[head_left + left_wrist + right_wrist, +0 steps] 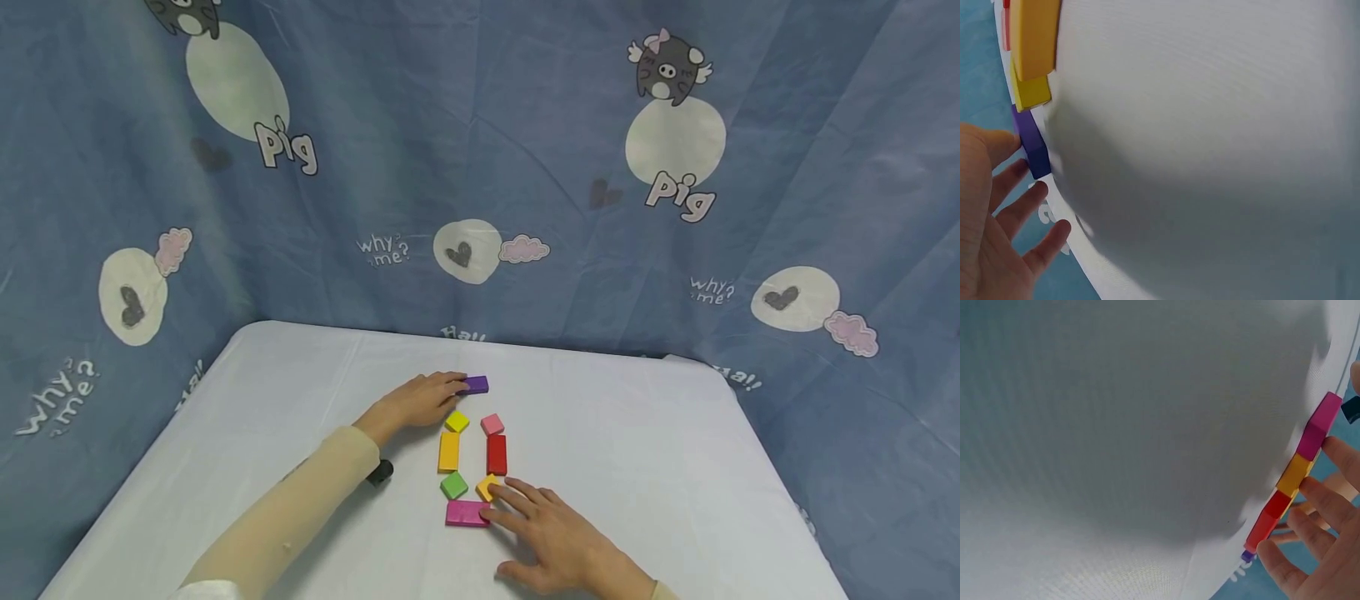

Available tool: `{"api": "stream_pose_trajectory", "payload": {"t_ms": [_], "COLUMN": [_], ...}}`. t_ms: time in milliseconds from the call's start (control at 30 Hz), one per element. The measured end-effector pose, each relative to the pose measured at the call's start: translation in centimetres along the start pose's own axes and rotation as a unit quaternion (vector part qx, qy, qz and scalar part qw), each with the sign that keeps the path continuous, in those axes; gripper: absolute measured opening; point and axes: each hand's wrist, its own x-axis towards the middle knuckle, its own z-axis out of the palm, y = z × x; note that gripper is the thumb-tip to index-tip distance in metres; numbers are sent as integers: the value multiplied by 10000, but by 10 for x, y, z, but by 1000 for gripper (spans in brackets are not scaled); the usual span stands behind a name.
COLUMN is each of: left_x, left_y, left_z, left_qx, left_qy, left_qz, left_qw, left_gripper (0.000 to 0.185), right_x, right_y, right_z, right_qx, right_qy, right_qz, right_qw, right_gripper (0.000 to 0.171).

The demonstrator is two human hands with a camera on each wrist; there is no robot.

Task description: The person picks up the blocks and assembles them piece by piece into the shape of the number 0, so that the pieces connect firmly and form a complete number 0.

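Observation:
My left hand (423,398) reaches to the far end of the block layout and pinches a purple block (477,384) by its left end. In the left wrist view the thumb and forefinger meet that purple block (1032,144), while the other fingers spread away from it. Spread over the near end, my right hand (558,537) has its fingertips on a magenta block (465,514) and a small orange block (487,488). The right wrist view shows fingers (1335,509) stretched along the magenta block (1319,427), the orange block (1294,475) and the red block (1266,524).
Between the hands lie a yellow block (457,421), an orange-yellow bar (448,452) and a green block (453,485) in one column. A pink block (492,424) and a red bar (497,455) form another. Blue printed cloth (555,308) hangs behind the white table (637,433).

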Motion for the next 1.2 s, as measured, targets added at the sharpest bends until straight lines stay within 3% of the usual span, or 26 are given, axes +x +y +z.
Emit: {"api": "stream_pose_trajectory", "payload": {"t_ms": [733, 1200], "left_x": [1, 0], "left_y": [-5, -3], "left_z": [5, 5], "left_qx": [-161, -585], "left_qy": [152, 33], "left_qz": [146, -67], "left_qw": [9996, 9983], "left_gripper": [36, 44], "right_x": [1, 1], "right_y": [2, 1], "right_z": [-2, -1], "right_qx": [-43, -134], "right_qy": [-46, 38], "right_qz": [-46, -50], "right_qw": [10000, 9999], "right_gripper": [70, 69]}}
